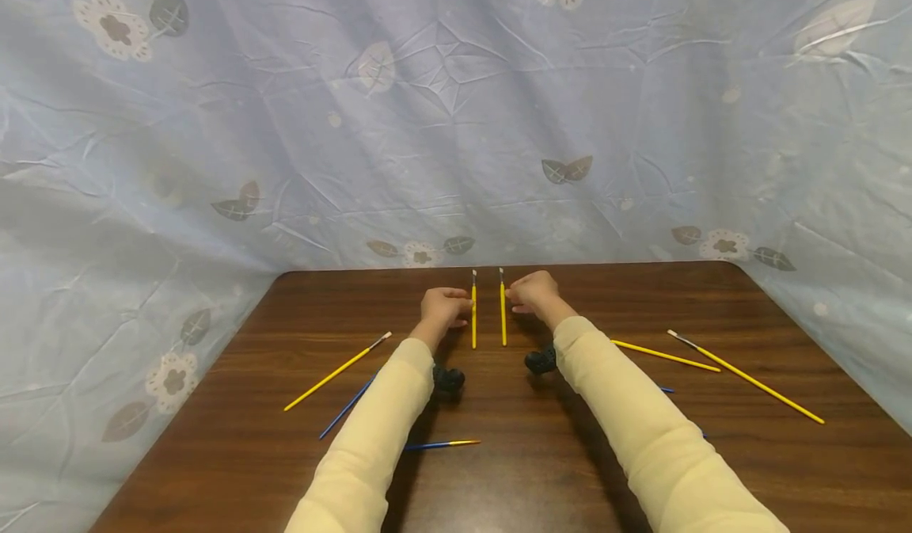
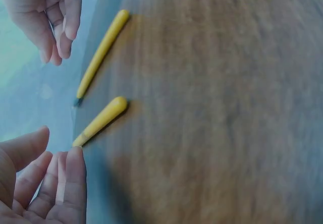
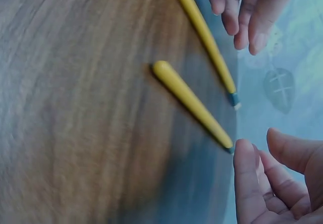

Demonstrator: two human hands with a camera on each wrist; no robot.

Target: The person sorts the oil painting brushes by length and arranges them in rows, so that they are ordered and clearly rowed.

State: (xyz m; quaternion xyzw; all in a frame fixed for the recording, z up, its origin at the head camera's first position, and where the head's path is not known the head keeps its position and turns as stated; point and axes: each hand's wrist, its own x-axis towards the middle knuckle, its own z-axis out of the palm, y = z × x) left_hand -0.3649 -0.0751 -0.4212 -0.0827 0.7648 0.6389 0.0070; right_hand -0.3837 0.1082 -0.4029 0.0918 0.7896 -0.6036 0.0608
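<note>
Two yellow-handled paintbrushes lie side by side near the table's back edge, bristles pointing away. Beside the left paintbrush (image 1: 474, 315) is my left hand (image 1: 445, 308), thumb apart from the loosely bent fingers. In the left wrist view, the fingertips of my left hand (image 2: 48, 188) come up to that paintbrush (image 2: 103, 118); whether they touch it I cannot tell. My right hand (image 1: 534, 292) is just right of the other paintbrush (image 1: 503, 315). The right wrist view shows my right hand (image 3: 275, 183) with thumb and fingers spread, close to the ferrule end of its paintbrush (image 3: 192, 103).
On the left lie a yellow paintbrush (image 1: 335, 375) and a blue one (image 1: 347, 408), with another blue paintbrush (image 1: 442, 444) near my left forearm. To the right are two yellow paintbrushes (image 1: 755, 382) (image 1: 666, 354) and blue handle tips (image 1: 666, 390). A floral cloth (image 1: 456, 161) hangs behind the table.
</note>
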